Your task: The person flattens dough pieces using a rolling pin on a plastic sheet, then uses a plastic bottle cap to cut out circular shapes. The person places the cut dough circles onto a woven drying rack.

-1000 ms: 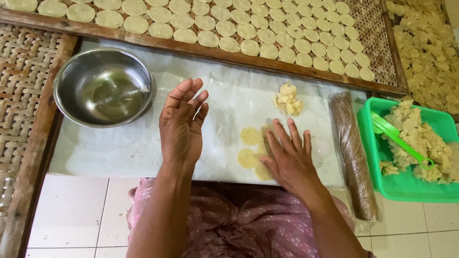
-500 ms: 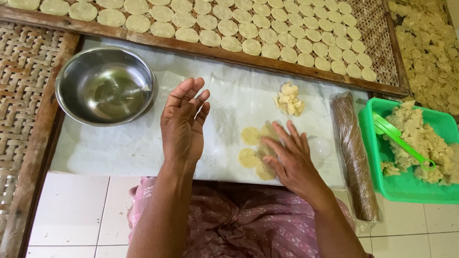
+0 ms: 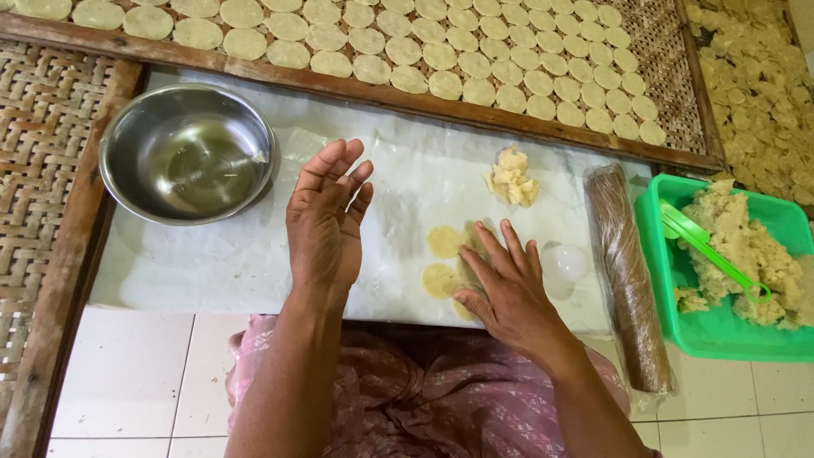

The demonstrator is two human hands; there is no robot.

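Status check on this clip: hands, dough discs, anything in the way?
Left hand raised, open, holding nothing. Right hand flat on flattened dough discs. Dough lump pile apart, beyond. Wrapped roller beside, not blocking.

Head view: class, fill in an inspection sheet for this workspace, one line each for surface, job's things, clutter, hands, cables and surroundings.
Surface: white sheet over a board, on floor tiles.
Job's things: flat dough discs on the sheet; small dough heap behind them; wrapped roller to the right.
Clutter: steel bowl, holding a little liquid.
Hands: left hand raised edge-on above the sheet, holding nothing; right hand flat, its fingers pressing on discs.
Cables: nothing seen.
Surroundings: woven tray with rows of discs behind; green tub of dough with a green scraper at right; woven mat at left.
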